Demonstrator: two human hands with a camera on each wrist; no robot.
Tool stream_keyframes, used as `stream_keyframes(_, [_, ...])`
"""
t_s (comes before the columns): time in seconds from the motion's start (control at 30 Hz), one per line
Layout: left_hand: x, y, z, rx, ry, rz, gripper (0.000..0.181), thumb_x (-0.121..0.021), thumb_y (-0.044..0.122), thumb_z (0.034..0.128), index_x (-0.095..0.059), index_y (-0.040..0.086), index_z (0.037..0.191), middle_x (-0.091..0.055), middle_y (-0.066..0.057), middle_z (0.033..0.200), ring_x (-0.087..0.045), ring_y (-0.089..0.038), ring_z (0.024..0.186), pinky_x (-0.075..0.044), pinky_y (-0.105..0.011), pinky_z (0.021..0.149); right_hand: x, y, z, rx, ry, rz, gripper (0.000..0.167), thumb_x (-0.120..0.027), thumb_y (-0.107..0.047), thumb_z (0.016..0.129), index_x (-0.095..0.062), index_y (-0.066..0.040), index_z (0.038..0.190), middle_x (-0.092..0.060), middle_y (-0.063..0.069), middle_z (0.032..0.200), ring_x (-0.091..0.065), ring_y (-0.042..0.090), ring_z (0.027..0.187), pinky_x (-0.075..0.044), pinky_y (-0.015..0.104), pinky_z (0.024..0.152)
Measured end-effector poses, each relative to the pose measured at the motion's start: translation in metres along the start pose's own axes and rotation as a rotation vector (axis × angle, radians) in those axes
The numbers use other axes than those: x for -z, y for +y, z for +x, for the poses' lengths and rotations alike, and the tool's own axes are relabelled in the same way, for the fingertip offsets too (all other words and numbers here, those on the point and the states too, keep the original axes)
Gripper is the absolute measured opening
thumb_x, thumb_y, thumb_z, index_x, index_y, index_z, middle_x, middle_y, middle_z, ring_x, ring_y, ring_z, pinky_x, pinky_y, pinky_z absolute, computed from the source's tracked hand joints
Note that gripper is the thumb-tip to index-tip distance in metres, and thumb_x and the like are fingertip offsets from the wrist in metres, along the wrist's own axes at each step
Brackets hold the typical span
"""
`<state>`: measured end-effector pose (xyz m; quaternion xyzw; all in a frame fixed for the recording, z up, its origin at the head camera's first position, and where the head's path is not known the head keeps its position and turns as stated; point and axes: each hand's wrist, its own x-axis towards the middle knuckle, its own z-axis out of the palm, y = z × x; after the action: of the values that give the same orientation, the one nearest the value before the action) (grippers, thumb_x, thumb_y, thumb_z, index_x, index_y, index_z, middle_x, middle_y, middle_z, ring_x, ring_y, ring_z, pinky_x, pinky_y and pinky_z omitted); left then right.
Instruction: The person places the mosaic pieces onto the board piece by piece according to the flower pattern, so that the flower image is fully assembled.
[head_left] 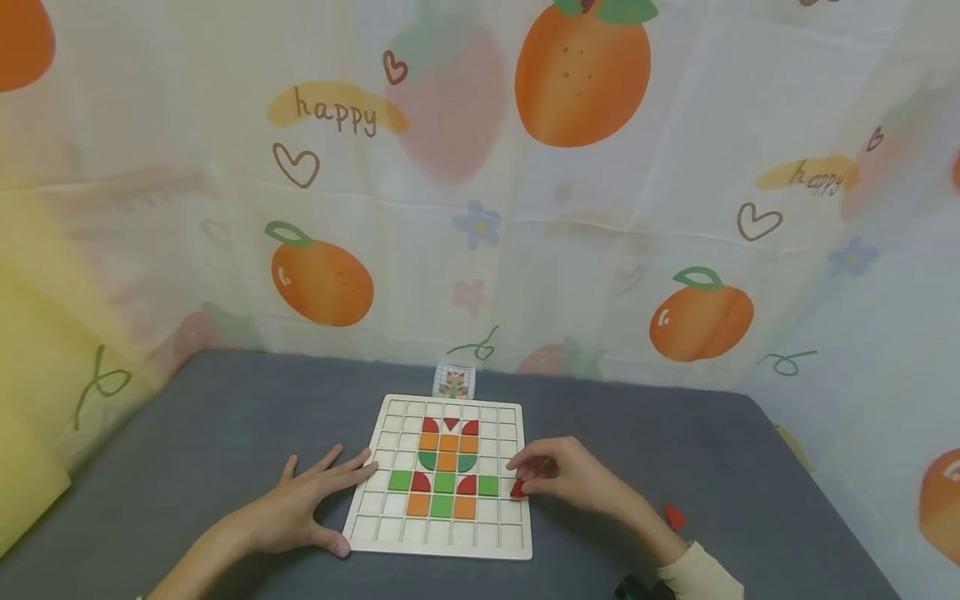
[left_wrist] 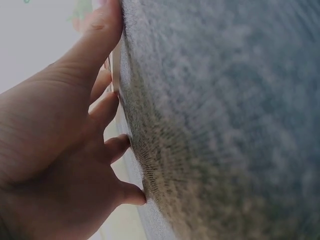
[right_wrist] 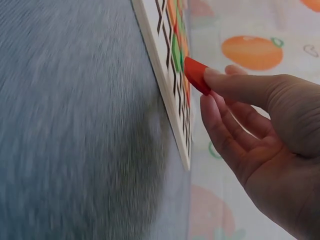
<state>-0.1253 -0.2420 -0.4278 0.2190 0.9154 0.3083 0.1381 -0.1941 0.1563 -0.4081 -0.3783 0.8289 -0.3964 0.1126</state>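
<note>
A pale square grid board [head_left: 495,537] lies on the dark grey table, with red, orange and green tiles set in several of its cells. Along the board's left edge rests my left hand [head_left: 296,508], its fingers spread and the thumb at the near left corner. Between thumb and fingertips, my right hand [head_left: 573,479] pinches a small red tile [right_wrist: 196,75] with a curved edge. That tile is over the board's right edge, beside the row with green squares. The left wrist view shows the left fingertips [left_wrist: 117,146] against the cloth and the board's side.
A small printed pattern card [head_left: 454,381] lies just behind the board. Another red tile [head_left: 675,517] is on the table [head_left: 622,417] near my right forearm. A fruit-print curtain [head_left: 510,250] hangs behind the table.
</note>
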Motion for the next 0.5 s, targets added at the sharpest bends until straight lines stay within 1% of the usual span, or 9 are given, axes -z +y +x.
stream_keyframes(0.1, [0.000, 0.001, 0.001, -0.013, 0.007, 0.000, 0.102, -0.082, 0.049, 0.0638, -0.041, 0.017, 0.151, -0.028, -0.013, 0.159, -0.008, -0.054, 0.143, 0.010, -0.080, 0.093, -0.005, -0.003, 0.004, 0.007, -0.025, 0.020, 0.025, -0.075, -0.003, 0.083, -0.073, -0.007, 0.108, -0.071, 0.000, 0.093, -0.063, 0.005, 0.081, -0.055, 0.026, 0.074])
stream_keyframes(0.23, [-0.001, 0.002, 0.000, -0.011, 0.007, -0.004, 0.102, -0.083, 0.048, 0.0630, -0.041, 0.016, 0.150, -0.028, -0.014, 0.159, -0.008, -0.055, 0.143, 0.010, -0.081, 0.092, -0.014, -0.004, 0.010, 0.022, -0.059, 0.044, 0.023, -0.075, -0.005, 0.085, -0.073, -0.007, 0.108, -0.072, 0.000, 0.095, -0.064, 0.004, 0.081, -0.055, 0.025, 0.074])
stream_keyframes(0.33, [-0.001, 0.002, -0.001, -0.014, 0.004, -0.006, 0.102, -0.082, 0.048, 0.0630, -0.041, 0.015, 0.150, -0.028, -0.015, 0.159, -0.008, -0.056, 0.142, 0.009, -0.082, 0.091, -0.020, -0.004, 0.013, 0.028, -0.080, 0.053, 0.022, -0.074, -0.005, 0.086, -0.073, -0.007, 0.108, -0.072, -0.001, 0.093, -0.063, 0.003, 0.079, -0.055, 0.024, 0.072])
stream_keyframes(0.5, [0.000, 0.002, 0.000, 0.002, 0.003, -0.020, 0.102, -0.083, 0.047, 0.0632, -0.041, 0.016, 0.151, -0.028, -0.014, 0.159, -0.007, -0.055, 0.143, 0.010, -0.081, 0.091, -0.027, -0.007, 0.019, 0.034, -0.111, 0.053, 0.021, -0.071, -0.001, 0.087, -0.073, -0.007, 0.107, -0.072, 0.000, 0.094, -0.063, 0.002, 0.078, -0.055, 0.023, 0.073])
